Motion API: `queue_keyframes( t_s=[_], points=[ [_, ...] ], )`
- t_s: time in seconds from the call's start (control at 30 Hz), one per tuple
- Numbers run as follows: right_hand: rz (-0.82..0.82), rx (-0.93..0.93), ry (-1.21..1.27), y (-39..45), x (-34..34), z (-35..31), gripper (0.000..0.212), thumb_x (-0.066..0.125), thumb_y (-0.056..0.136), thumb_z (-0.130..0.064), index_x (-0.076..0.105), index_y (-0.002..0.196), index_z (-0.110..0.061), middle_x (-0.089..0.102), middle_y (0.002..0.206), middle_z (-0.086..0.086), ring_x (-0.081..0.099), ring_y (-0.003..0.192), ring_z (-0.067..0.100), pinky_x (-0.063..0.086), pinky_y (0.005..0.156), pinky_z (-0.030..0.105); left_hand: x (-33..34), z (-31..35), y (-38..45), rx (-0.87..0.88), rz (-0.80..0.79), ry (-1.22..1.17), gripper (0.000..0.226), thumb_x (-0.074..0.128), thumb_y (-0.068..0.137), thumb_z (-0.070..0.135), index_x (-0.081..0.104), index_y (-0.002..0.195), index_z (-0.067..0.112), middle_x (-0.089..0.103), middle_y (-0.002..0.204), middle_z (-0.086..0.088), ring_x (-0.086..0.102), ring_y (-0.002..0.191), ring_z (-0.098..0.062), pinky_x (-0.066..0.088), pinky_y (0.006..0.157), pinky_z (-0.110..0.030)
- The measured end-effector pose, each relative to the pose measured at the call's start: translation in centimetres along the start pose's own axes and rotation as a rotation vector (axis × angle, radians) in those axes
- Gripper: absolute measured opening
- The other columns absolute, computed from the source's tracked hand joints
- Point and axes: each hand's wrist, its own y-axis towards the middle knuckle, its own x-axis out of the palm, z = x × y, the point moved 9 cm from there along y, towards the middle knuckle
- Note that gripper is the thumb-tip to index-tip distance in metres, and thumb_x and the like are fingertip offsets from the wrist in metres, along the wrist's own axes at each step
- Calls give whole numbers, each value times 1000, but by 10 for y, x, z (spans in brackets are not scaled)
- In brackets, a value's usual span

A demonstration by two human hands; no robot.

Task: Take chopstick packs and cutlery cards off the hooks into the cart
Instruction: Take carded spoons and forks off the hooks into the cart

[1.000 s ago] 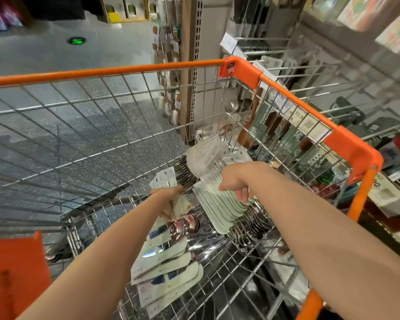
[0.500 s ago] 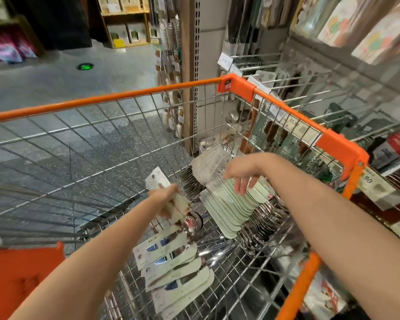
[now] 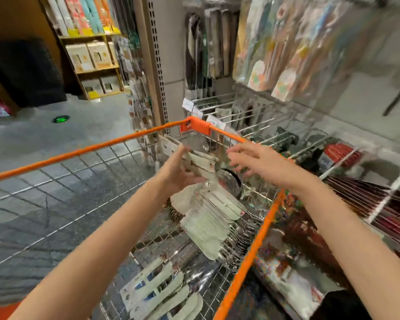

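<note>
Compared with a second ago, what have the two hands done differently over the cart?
Both hands rose out of the cart. The left hand lifted its cutlery cards up near the orange rim. The right hand let go of the fanned stack of cards and now reaches, fingers spread, toward the held cards. Both stacks lie in the cart as before.

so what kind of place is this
Most likely a homeware shop aisle. An orange-rimmed wire cart holds carded cutlery, metal hooks with price tags jut from a display wall, and boxed goods fill shelves across the floor.
</note>
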Motion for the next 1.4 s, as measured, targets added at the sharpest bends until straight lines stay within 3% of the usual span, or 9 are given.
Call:
queue_keyframes(
  t_s=[0.17,0.33,0.47,0.63,0.7,0.9,1.1,1.27,1.4],
  points=[
    [209,-109,256,-77,-77,3,40,71,79,-44,62,115,-28,66,98,-2,65,80,9,57,78,34,117,37,-16,89,-232,-93,39,52,92,30,49,120,4,56,124,-23,60,111,-37,59,73,-43],
    [391,-163,192,-135,-132,16,65,76,55,-69,61,113,-45,69,102,6,69,78,22,57,71,32,231,15,-33,123,-358,15,15,49,94,25,52,93,11,61,95,-15,63,85,-33,56,77,-45],
    [662,-111,17,-188,-182,35,19,64,86,-32,61,103,-40,70,79,8,60,64,11,49,68,16,300,-28,-35,68,-448,-15,23,52,94,33,58,98,12,66,93,-12,65,80,-25,57,70,-35],
    [890,-66,-122,-240,-220,59,28,57,94,-17,64,96,-45,72,88,15,64,66,17,50,63,21,369,-93,-49,-146,-607,-72,65,72,68,41,60,123,8,68,113,-13,68,96,-20,58,79,-27],
    [942,-22,-123,-256,-229,72,27,57,94,-17,65,97,-42,72,91,16,65,70,19,50,64,21,389,-111,-52,-164,-660,-18,54,73,68,36,64,114,9,69,111,-12,68,94,-17,55,85,-26],
    [879,84,-18,-278,-228,115,28,61,92,-18,65,104,-42,74,88,-6,68,74,14,53,67,25,411,-145,-39,-191,-740,64,63,75,64,31,62,118,0,69,113,-17,68,104,-24,56,83,-25],
    [642,160,202,-265,-211,140,34,56,92,-9,57,121,-28,66,117,3,70,92,17,57,77,27,395,-154,-23,-161,-750,135,42,73,67,29,66,98,1,72,105,-14,71,96,-19,55,78,-23],
    [708,157,460,-274,-220,150,24,51,92,-14,60,113,-19,74,94,2,73,81,19,57,64,25,392,-152,-32,-190,-739,76,39,70,66,26,65,99,6,75,91,-11,73,83,-17,58,68,-22],
    [780,187,529,-277,-225,164,20,52,94,-7,58,111,-14,73,94,10,72,77,32,60,62,33,394,-147,-40,-170,-780,98,35,68,69,25,64,98,7,73,98,-13,72,86,-18,56,78,-26]
  ],
)
